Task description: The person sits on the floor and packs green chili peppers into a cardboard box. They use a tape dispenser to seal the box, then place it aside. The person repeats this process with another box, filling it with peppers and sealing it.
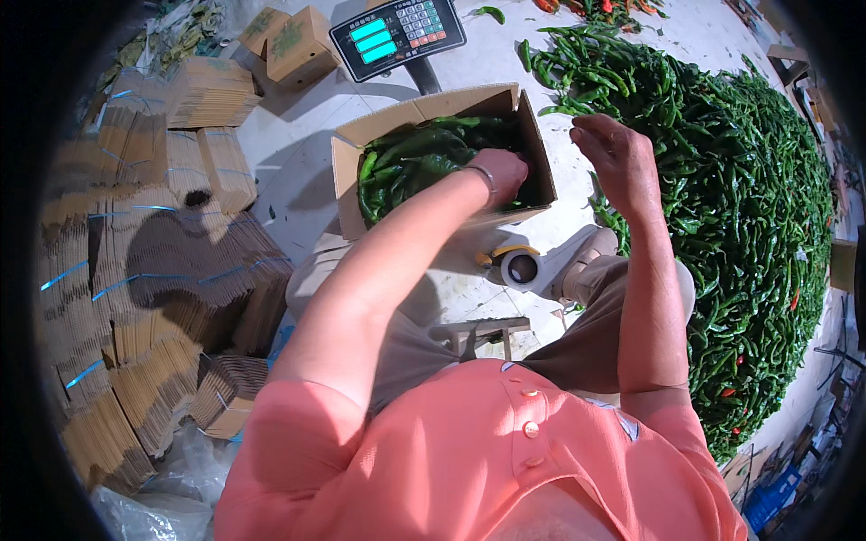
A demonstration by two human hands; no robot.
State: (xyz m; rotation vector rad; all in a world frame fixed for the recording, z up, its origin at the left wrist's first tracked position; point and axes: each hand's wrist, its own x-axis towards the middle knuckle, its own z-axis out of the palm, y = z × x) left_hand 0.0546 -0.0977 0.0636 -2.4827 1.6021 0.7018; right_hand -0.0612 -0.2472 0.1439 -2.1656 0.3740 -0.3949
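Observation:
An open cardboard box holds long green peppers. My left hand, with a bracelet at the wrist, reaches into the right side of this box. Its fingers are hidden, so what it may grip cannot be seen. Between the box and a large heap of green peppers, my right hand is raised with bent fingers and no pepper visible in it. A scale's display panel, lit in green, stands just behind the box on a dark post.
Bundled flat cardboard boxes are stacked at left. On the floor between my feet lies a tape roll beside a yellow handle. A small wooden stool is near my knees. Closed cartons and red peppers sit farther back.

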